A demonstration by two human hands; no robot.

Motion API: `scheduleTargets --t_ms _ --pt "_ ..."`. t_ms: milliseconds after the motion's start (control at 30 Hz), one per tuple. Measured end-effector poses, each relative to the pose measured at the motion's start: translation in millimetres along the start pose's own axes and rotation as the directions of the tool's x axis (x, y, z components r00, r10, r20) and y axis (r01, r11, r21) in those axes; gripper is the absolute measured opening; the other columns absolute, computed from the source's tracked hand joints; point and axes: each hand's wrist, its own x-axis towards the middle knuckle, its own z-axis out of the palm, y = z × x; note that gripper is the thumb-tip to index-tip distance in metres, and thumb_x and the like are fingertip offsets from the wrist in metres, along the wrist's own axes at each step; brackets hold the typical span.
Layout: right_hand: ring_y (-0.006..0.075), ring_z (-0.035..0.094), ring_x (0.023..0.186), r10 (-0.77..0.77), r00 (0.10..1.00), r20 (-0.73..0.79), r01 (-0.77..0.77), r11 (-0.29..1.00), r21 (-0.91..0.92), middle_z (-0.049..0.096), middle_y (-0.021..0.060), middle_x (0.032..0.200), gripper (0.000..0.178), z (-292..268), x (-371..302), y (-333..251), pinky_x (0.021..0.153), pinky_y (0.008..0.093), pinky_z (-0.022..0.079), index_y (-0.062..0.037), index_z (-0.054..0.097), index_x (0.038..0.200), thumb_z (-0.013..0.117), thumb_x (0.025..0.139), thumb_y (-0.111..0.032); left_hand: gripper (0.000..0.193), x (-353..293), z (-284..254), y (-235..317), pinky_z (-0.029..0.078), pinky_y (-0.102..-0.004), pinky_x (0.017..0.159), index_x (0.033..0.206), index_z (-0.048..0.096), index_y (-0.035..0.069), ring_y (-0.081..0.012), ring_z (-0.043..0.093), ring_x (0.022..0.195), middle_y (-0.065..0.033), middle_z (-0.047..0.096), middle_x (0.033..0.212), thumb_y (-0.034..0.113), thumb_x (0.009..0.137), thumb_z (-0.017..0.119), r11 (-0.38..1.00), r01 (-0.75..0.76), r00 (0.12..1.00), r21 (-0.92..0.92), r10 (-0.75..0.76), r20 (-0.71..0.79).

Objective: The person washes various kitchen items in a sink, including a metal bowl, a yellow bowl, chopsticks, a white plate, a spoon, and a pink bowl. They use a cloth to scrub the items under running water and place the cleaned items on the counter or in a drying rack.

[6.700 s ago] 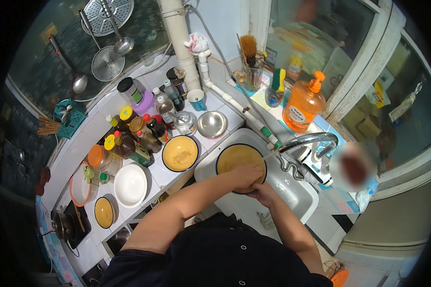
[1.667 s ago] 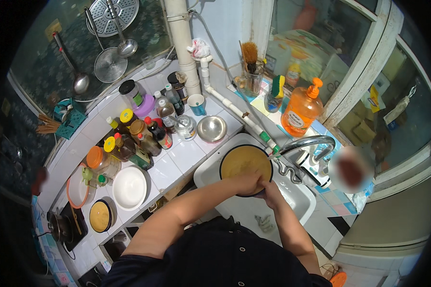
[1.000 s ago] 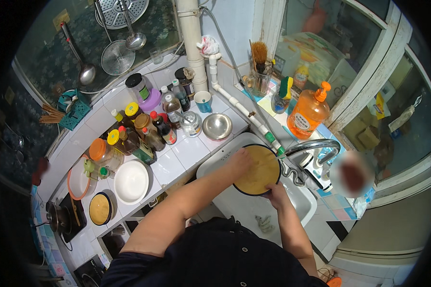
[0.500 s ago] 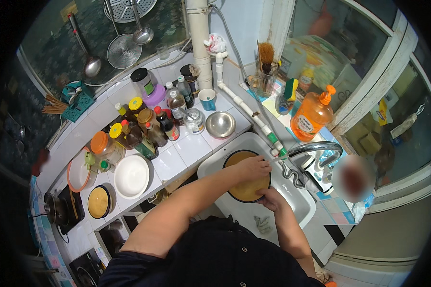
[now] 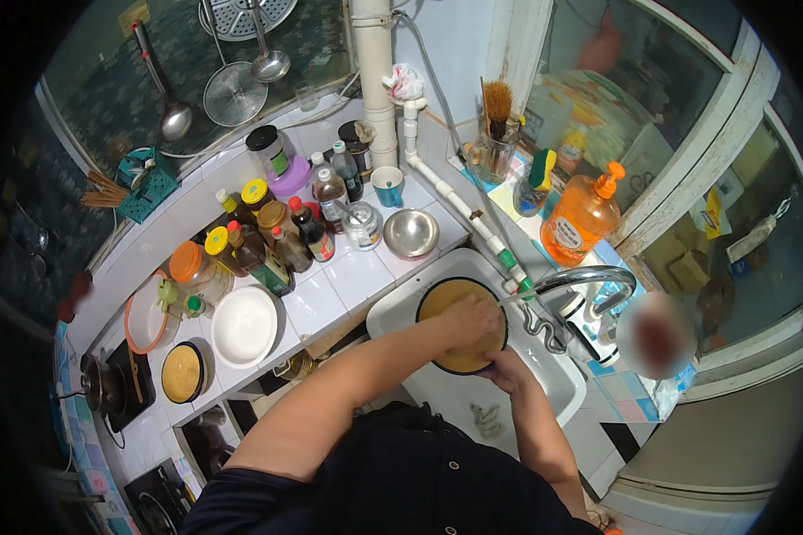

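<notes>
Over the white sink (image 5: 553,379), a yellow bowl with a dark rim (image 5: 442,299) is held up at a tilt. My right hand (image 5: 507,367) grips its near right edge, thumb over the rim. Inside the bowl, my left hand (image 5: 475,321) lies against the yellow inner surface; its fingers are smeared by motion. A thin stream of water (image 5: 519,295) runs from the curved metal tap (image 5: 589,275) toward the bowl's right side. Below the bowl, a small pale object of unclear kind (image 5: 486,419) lies in the sink.
Left of the sink, the tiled counter holds a metal bowl (image 5: 411,234), a white bowl (image 5: 244,327), another yellow bowl (image 5: 183,373) and several sauce bottles (image 5: 263,267). An orange pump bottle (image 5: 580,217) and a sponge (image 5: 542,169) stand behind the tap.
My left hand has moved from the bowl's right rim, near the water, down into the bowl. My right hand keeps its grip on the edge.
</notes>
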Motion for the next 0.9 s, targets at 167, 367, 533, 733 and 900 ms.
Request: scheduleTargets --t_ms 167,367,533,733,900 --pt "0.0323 0.059 0.092 -0.009 0.997 -0.07 0.014 0.997 0.074 0.055 0.0183 0.107 0.037 -7 7 0 0.073 0.0421 0.052 0.006 0.047 0.111 0.049 0.074 0.001 0.021 -15 -2 -34 0.034 -0.0391 0.089 0.091 0.063 0.014 -0.0214 0.046 0.106 -0.0023 0.055 0.106 0.026 0.075 0.055 0.986 0.143 0.935 0.087 -0.163 0.315" --pt "0.0302 0.06 0.088 -0.061 0.988 -0.14 0.067 0.997 0.034 0.056 0.0188 0.103 0.033 -29 27 -1 0.07 0.0405 0.053 0.0065 0.049 0.107 0.049 0.075 -0.003 0.025 -63 -31 -21 0.035 -0.0387 0.087 0.096 0.059 0.011 -0.0199 0.051 0.099 -0.0024 0.059 0.092 0.028 0.078 0.054 0.978 -0.021 0.977 -0.209 0.065 0.205" --pt "0.0297 0.054 0.1 -0.098 0.975 -0.2 0.091 0.995 -0.046 0.051 0.0186 0.114 0.034 -10 25 -18 0.079 0.043 0.048 0.0036 0.047 0.11 0.049 0.082 -0.016 0.024 -67 2 -18 0.043 -0.036 0.079 0.099 0.055 0.008 -0.0235 0.057 0.088 -0.0062 0.061 0.087 0.023 0.08 0.054 0.93 0.108 0.988 -0.353 -0.061 0.143" --pt "0.036 0.013 0.132 -0.734 0.679 0.027 0.367 0.307 -0.878 0.015 0.0228 0.141 0.061 32 54 12 0.107 0.0439 0.012 -0.001 0.02 0.136 0.046 0.087 -0.026 0.024 -51 27 10 0.047 -0.0315 0.07 0.108 0.052 0.009 -0.023 0.058 0.084 -0.0064 0.06 0.096 0.017 0.086 0.049 0.129 0.527 0.725 -0.84 -0.584 0.365" --pt "0.0404 0.013 0.13 -0.687 0.627 0.367 0.32 -0.203 -0.926 0.015 0.0234 0.141 0.063 59 24 5 0.106 0.044 0.013 -0.0021 0.019 0.136 0.049 0.085 -0.023 0.025 -56 1 2 0.047 -0.0289 0.076 0.111 0.051 0.006 -0.0132 0.057 0.089 -0.0037 0.058 0.099 0.02 0.091 0.045 -0.705 0.023 0.525 -0.708 -0.594 0.609"
